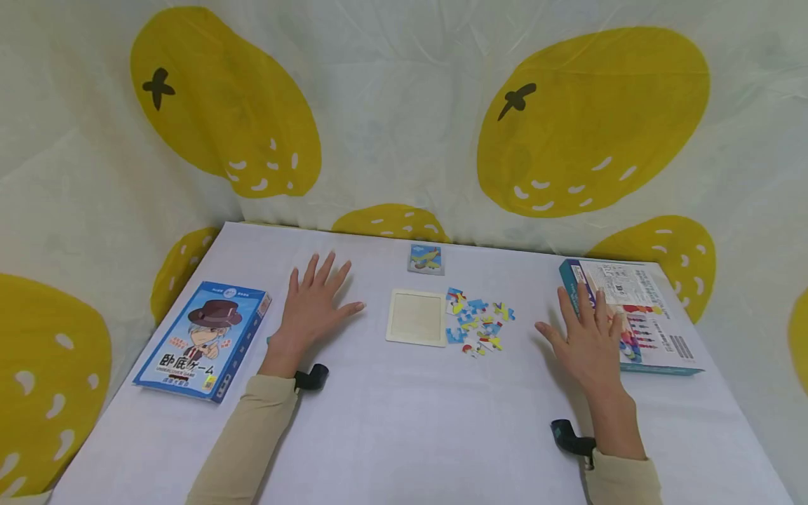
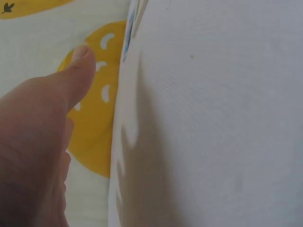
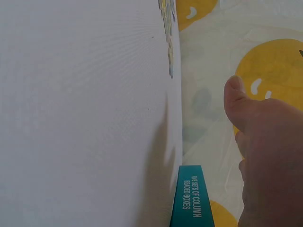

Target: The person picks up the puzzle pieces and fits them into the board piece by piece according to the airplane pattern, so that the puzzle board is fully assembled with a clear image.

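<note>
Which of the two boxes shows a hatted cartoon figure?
The blue box by the left hand; the teal-sided box by the right hand has a mostly white top.

Two hands (image 1: 312, 305) (image 1: 587, 344), two wrist cameras (image 1: 315, 377) (image 1: 568, 436), two boxes (image 1: 205, 344) (image 1: 663, 315), one tray (image 1: 418, 318), one picture card (image 1: 426, 259), several puzzle pieces (image 1: 477, 306)

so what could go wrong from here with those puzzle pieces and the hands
The loose puzzle pieces lie bunched close to the right side of the pale tray, so a careless sweep might scatter them. Some seem to overlap, so one could be missed. In the head view, the right hand overlaps the teal-edged box, so lowering it might bump the box.
</note>
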Tool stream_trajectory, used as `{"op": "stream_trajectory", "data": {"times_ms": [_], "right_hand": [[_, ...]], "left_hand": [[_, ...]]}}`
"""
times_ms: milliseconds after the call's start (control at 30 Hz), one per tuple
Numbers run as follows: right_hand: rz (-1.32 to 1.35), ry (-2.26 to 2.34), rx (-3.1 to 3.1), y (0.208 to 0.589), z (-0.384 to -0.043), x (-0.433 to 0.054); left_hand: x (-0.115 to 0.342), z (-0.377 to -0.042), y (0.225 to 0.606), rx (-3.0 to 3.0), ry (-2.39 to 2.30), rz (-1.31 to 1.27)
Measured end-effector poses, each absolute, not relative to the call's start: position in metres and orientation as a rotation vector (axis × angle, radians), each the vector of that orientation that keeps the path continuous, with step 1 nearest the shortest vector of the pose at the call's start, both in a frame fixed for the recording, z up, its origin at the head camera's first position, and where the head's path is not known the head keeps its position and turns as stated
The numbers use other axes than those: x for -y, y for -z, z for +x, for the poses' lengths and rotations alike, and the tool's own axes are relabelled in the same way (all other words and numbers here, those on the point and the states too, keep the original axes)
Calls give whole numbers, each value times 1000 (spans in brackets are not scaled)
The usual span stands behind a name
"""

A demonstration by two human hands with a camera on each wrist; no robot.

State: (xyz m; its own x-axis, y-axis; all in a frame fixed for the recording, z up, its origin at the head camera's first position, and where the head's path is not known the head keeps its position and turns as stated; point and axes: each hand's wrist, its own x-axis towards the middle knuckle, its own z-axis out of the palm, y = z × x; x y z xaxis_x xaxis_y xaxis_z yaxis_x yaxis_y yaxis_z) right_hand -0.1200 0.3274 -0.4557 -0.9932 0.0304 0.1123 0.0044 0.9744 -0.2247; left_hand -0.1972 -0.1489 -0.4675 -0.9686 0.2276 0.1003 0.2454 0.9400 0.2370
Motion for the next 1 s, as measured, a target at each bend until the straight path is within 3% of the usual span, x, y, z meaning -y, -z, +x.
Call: {"op": "stream_trajectory", "data": {"times_ms": [1000], "right_hand": [[62, -436, 2992, 456, -133, -323]], "left_hand": [[136, -202, 472, 3070, 382, -484]]}}
